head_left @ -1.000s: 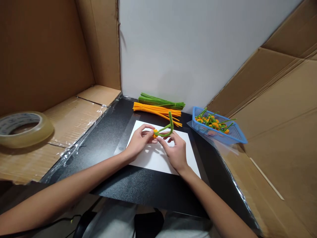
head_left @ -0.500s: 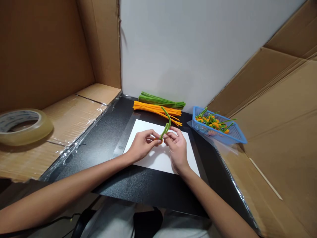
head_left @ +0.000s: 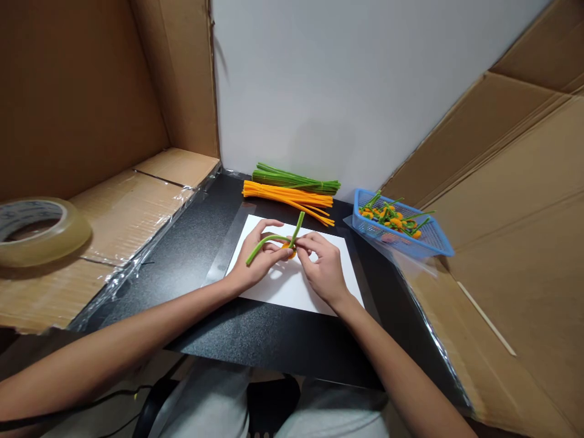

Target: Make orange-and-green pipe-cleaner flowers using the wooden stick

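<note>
1. As a bent green pipe cleaner [head_left: 269, 241] swings down out of its upright stance of half a second ago, its long arm now lies toward the person's left, while a short end stands up beside the hands.
2. Left hand [head_left: 260, 258] curls its fingers closed around the long arm, holding it just above a sheet of white paper [head_left: 285, 293].
3. Right hand [head_left: 325, 267] comes in from the other side, thumb and fingertips pressed together on a small orange bud [head_left: 288, 249], which sits at the bend, partly hidden by the fingers; the two hands nearly touch there.
4. Both hands work over the middle of the paper, which lies on a black mat [head_left: 255, 336].
5. Beyond the paper, a bundle of green pipe cleaners [head_left: 296, 180] lies just behind a bundle of orange pipe cleaners [head_left: 287, 194], neither touched by the hands.
6. To the right, a blue plastic basket [head_left: 438, 248] holds green-stemmed orange pieces, while a roll of clear packing tape [head_left: 77, 230] rests on cardboard [head_left: 130, 219] well off to the left.
</note>
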Available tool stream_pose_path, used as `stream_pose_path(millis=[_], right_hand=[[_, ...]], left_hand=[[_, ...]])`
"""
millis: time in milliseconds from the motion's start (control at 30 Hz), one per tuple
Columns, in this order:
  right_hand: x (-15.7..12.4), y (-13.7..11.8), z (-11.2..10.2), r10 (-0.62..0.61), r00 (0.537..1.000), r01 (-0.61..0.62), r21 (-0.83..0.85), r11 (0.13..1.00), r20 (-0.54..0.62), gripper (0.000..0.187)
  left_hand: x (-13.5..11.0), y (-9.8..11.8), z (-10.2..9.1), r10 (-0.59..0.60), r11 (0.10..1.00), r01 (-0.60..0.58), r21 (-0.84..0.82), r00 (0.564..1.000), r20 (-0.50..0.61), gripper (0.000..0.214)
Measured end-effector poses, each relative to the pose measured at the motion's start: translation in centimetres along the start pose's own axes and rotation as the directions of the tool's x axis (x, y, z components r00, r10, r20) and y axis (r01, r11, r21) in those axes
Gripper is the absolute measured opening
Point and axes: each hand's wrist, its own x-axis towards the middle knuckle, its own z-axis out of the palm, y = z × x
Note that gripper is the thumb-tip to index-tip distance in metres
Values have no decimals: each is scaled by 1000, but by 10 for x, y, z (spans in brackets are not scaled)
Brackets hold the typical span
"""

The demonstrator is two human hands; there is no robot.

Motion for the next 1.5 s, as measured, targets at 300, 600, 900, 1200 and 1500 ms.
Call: stream_pose_path(millis=[300,600,900,1200,1500], right_hand=[[1,10,-11,-232,972,236,-121,964,44,22],[0,16,-7,-313,946,322,-154,934,82,22],[0,16,-11,-285,955,296,-272,916,82,18],[4,15,-19,-439,861,509,-446,736,257,21],[2,17,-24,-394,841,540,-560,628,370,30]], left_hand=[[4,17,-4,10,999,-8,33,998,-58,31],[3,14,-4,59,993,-58,99,998,-7,33],[3,15,-4,56,994,-54,91,998,-28,33],[4,12,-5,21,997,-22,68,1000,22,34],[5,19,-5,-39,988,26,150,996,84,30]])
